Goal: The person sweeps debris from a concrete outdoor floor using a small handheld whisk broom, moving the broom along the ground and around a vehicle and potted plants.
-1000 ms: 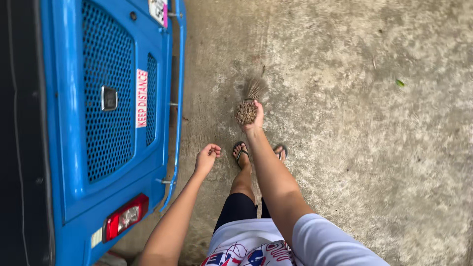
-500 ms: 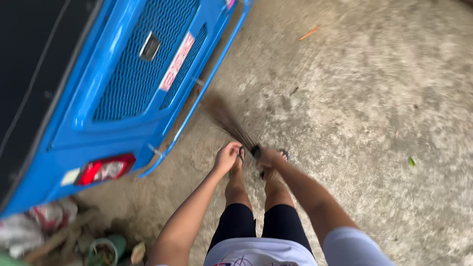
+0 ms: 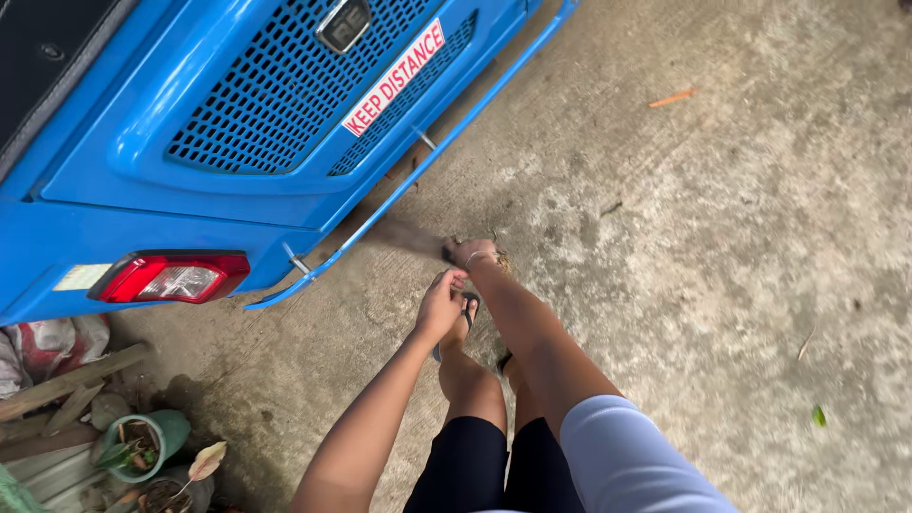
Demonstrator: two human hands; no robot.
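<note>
Your right hand (image 3: 472,253) is wrapped in a fist around the handle end of a stick broom (image 3: 408,237), whose blurred brown bristles stretch away from the hand to the left, low over the concrete floor (image 3: 722,237) and toward the blue bumper bar (image 3: 427,161) of the blue vehicle (image 3: 237,114). Your left hand (image 3: 440,306) hangs empty just below and beside it, fingers loosely curled and not touching the broom, above your sandalled foot (image 3: 463,318). Green pots (image 3: 142,442) and wooden planks (image 3: 66,380) lie at the lower left.
</note>
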